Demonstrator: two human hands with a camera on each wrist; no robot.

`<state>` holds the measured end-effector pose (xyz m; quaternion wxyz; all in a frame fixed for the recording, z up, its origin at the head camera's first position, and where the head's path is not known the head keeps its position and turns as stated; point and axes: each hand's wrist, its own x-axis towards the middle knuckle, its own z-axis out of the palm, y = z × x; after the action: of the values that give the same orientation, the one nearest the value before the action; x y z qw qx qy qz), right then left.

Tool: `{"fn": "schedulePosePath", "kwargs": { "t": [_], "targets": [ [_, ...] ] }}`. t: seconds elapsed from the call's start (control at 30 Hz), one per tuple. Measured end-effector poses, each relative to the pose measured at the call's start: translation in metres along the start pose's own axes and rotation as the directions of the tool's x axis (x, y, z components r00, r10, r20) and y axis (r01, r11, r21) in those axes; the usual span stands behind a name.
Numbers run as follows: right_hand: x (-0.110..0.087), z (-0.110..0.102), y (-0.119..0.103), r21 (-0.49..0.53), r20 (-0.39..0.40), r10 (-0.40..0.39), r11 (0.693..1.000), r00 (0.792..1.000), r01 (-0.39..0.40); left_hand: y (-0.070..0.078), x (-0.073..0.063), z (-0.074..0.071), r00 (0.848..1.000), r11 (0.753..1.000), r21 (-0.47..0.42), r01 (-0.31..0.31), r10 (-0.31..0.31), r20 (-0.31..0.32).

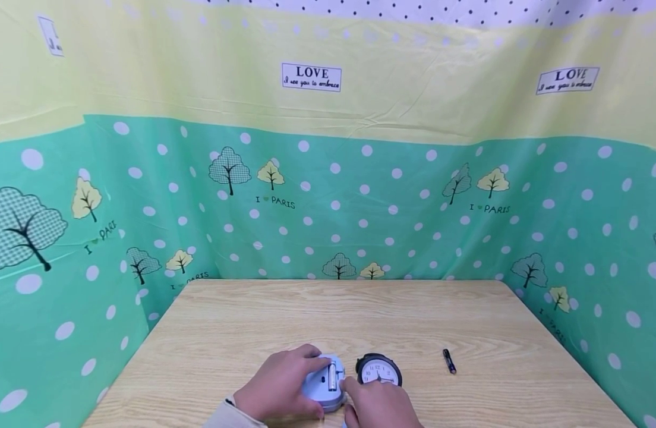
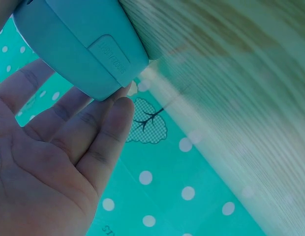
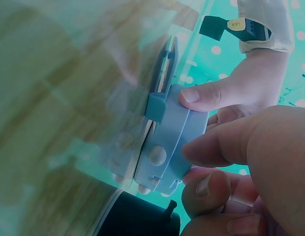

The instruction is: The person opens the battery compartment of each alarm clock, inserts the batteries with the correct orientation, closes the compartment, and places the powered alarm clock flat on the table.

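A light blue alarm clock [image 1: 328, 395] lies with its back up, its battery slot uncovered and a pale battery [image 1: 332, 376] in it. My left hand [image 1: 282, 383] holds this clock from the left, thumb over the back. In the left wrist view the clock's side [image 2: 78, 44] carries raised lettering. My right hand [image 1: 384, 404] touches the clock's right edge with the index finger; its other fingers are bent, as the right wrist view shows. A bit of light blue [image 1: 345, 425] shows beside the right thumb; whether that hand holds it is unclear.
A black round alarm clock [image 1: 379, 370] stands face up just beyond my right hand. Farther right on the wooden table [image 1: 338, 315] lies a small black cylinder [image 1: 449, 361], possibly a battery. Patterned curtains [image 1: 333, 208] hang behind and beside the table.
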<state>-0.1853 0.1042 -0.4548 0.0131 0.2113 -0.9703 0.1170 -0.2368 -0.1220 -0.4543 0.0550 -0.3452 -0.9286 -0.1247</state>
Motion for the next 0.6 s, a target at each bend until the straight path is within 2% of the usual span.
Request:
{"fn": "schedulePosePath", "kwargs": {
  "t": [0.6],
  "targets": [
    [-0.0002,-0.0019,-0.0016,0.003,0.004,0.003,1.0,1.0,-0.003,0.0015,-0.0006,-0.0004,1.0,1.0,-0.01,0.018,-0.017,0.018]
  ]
}}
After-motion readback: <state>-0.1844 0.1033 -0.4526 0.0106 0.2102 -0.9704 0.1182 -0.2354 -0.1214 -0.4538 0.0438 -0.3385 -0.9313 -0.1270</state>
